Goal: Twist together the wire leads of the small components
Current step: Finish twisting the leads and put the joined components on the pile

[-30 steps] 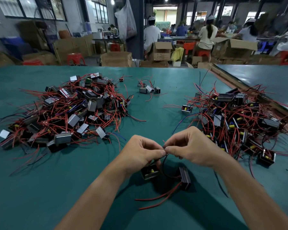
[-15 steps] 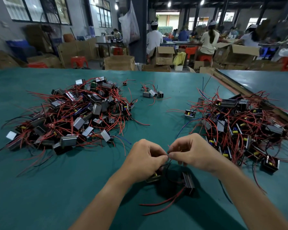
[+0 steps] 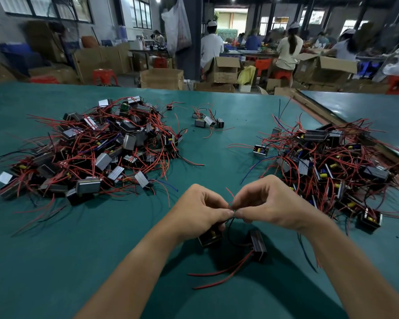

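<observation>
Two small components [image 3: 258, 246] sit just below, wire leads [image 3: 230, 196] rising to where left hand [image 3: 200, 211] and right hand [image 3: 271, 203], equally near, clamp them between fingers meeting tip to tip.

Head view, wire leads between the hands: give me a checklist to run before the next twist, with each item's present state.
1. Grip of the left hand on the wire leads: ok, pinched.
2. Grip of the right hand on them: ok, pinched from the opposite side.
3. The left component and right component apart from the left pile and right pile: ok.
4. The trailing red leads lie free on the table: ok.
5. Joint twisted tight: cannot tell, fingertips hide it.
</observation>
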Available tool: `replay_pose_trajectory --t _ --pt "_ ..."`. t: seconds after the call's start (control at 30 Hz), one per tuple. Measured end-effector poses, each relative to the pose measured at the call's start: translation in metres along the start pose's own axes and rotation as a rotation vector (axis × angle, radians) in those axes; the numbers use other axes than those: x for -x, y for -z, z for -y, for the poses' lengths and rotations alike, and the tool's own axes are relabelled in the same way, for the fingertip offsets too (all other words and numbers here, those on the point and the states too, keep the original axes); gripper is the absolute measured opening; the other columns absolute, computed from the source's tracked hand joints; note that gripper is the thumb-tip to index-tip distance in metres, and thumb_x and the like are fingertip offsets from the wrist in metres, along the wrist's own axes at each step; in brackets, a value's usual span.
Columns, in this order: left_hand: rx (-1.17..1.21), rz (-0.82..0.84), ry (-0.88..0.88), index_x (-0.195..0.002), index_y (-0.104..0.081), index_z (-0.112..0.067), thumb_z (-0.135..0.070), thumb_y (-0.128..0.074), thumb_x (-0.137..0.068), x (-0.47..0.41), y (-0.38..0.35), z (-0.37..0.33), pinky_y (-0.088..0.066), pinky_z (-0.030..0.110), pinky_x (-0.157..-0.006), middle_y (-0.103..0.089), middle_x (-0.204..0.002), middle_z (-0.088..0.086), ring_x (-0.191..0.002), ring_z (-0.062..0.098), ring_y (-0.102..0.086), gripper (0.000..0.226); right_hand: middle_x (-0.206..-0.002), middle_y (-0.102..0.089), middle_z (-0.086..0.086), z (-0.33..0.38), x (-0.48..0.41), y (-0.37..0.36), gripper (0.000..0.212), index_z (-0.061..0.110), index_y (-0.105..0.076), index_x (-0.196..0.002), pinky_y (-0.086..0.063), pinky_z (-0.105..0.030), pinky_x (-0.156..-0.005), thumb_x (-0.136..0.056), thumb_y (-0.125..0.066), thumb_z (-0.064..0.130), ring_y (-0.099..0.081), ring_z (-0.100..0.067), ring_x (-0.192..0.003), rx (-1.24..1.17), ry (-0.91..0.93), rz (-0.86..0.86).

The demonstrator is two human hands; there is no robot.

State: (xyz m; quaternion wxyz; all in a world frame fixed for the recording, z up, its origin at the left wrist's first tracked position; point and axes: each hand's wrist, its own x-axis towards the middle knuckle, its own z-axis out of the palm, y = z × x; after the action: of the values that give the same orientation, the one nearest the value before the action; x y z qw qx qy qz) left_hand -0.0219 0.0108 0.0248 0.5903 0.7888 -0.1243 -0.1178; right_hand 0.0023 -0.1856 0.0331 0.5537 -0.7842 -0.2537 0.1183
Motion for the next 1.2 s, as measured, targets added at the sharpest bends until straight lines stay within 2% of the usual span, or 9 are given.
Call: replay_pose_trajectory --t 0.2,0.27,0.37,0.47,0.57,0.67,0.83,1.0,1.2 --pt "0.113 0.059 0.031 -0.074 -0.070 -0.003 -0.001 -0.066 -0.088 0.004 0.002 -0.003 -0.031 0.012 -0.039 -0.061 -0.048 0.001 -0.035 0.001 -0.041 0.015 -0.062 -0.070 -0.004 -0.001 0.001 0.000 0.006 0.009 -0.076 -0.076 -0.048 -0.025 -0.056 -0.076 -0.081 0.010 -0.059 -0.012 -0.057 0.015 0.002 -0.002" --pt "0.103 0.038 0.012 -0.073 -0.072 -0.005 -0.003 -0.068 -0.088 0.003 0.003 -0.004 -0.031 0.012 -0.040 -0.061 -0.049 0.002 -0.036 0.001 -0.041 0.016 -0.058 -0.067 -0.003 -0.001 0.000 0.000 0.012 0.006 -0.072 -0.071 -0.045 -0.026 -0.054 -0.079 -0.079 0.012 -0.056 -0.012 -0.055 0.054 0.000 -0.013" --pt "0.064 -0.011 -0.018 -0.070 -0.074 -0.009 -0.009 -0.072 -0.085 0.000 0.003 -0.002 -0.030 0.014 -0.042 -0.063 -0.051 0.002 -0.039 0.003 -0.040 0.015 -0.055 -0.063 -0.001 -0.002 -0.002 -0.002 0.017 0.011 -0.068 -0.067 -0.042 -0.024 -0.052 -0.082 -0.075 0.008 -0.054 -0.013 -0.052 0.056 0.019 -0.020" --pt "0.108 0.003 0.014 -0.074 -0.074 -0.003 -0.011 -0.072 -0.086 -0.001 0.004 0.000 -0.027 0.014 -0.039 -0.063 -0.051 0.003 -0.037 0.004 -0.036 0.014 -0.058 -0.063 -0.002 -0.003 -0.004 -0.004 0.014 0.010 -0.068 -0.071 -0.044 -0.027 -0.053 -0.081 -0.076 0.005 -0.055 -0.014 -0.052 0.015 0.049 -0.064" --pt "0.127 0.039 0.039 -0.073 -0.072 -0.002 -0.008 -0.070 -0.087 0.001 0.002 -0.001 -0.030 0.012 -0.040 -0.063 -0.052 0.004 -0.036 0.003 -0.039 0.015 -0.060 -0.065 -0.007 -0.001 -0.004 -0.006 0.014 0.009 -0.069 -0.071 -0.046 -0.029 -0.055 -0.083 -0.074 0.003 -0.056 -0.014 -0.053 0.021 0.051 -0.083" --pt "0.101 0.002 0.013 -0.070 -0.071 -0.005 -0.004 -0.068 -0.088 0.000 -0.002 -0.002 -0.032 0.010 -0.041 -0.062 -0.050 0.002 -0.036 0.001 -0.043 0.018 -0.056 -0.063 -0.002 -0.003 -0.006 -0.008 0.022 0.011 -0.069 -0.066 -0.046 -0.026 -0.052 -0.087 -0.069 0.004 -0.056 -0.013 -0.050 0.060 0.003 -0.109" --pt "-0.047 -0.074 -0.047 -0.065 -0.071 -0.014 -0.005 -0.068 -0.088 -0.001 -0.006 -0.001 -0.041 0.018 -0.046 -0.064 -0.053 0.000 -0.043 0.006 -0.050 0.025 -0.051 -0.059 -0.002 -0.007 -0.008 -0.008 0.025 0.006 -0.066 -0.063 -0.039 -0.028 -0.050 -0.088 -0.068 0.004 -0.050 -0.018 -0.047 0.066 -0.063 -0.156" --pt "0.004 -0.100 -0.040 -0.068 -0.072 -0.009 -0.005 -0.069 -0.087 -0.003 -0.003 -0.002 -0.037 0.013 -0.045 -0.063 -0.050 -0.001 -0.040 0.003 -0.047 0.020 -0.054 -0.058 -0.002 -0.004 -0.008 -0.009 0.018 0.006 -0.066 -0.067 -0.038 -0.032 -0.052 -0.083 -0.074 0.005 -0.049 -0.017 -0.050 0.009 0.022 -0.217" --pt "0.056 -0.121 -0.008 -0.070 -0.074 -0.005 -0.007 -0.070 -0.085 -0.004 0.000 -0.001 -0.025 0.016 -0.040 -0.063 -0.051 0.003 -0.039 0.007 -0.034 0.016 -0.057 -0.063 0.007 -0.001 -0.004 -0.005 0.021 0.016 -0.071 -0.066 -0.041 -0.018 -0.054 -0.081 -0.075 0.002 -0.051 -0.004 -0.054 0.116 0.085 -0.145"
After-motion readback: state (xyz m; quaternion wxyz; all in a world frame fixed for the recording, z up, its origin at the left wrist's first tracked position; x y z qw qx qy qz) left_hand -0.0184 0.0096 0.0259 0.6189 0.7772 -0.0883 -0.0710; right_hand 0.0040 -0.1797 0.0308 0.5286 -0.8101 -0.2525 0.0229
